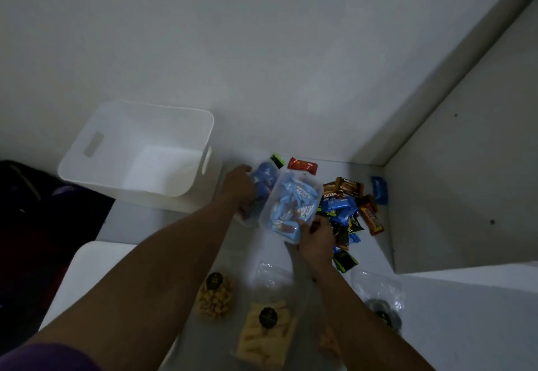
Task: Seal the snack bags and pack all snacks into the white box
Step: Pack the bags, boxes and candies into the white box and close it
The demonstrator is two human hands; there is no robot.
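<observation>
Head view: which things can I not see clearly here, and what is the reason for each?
- Bag of dark blue snacks: the left hand covers its near part, so the grip is unclear.
- Clear bag of light blue candies: whether sealed cannot be told; the right hand hides its near corner.
- Bag at lower right: dim, contents unreadable.
- Bag of yellow sticks: label too small and blurred.

Dim, bluish, soft light with faint shadows; wide-angle bending of wall lines far from the white box (136, 149), snack bags nearest the camera blurred.
</observation>
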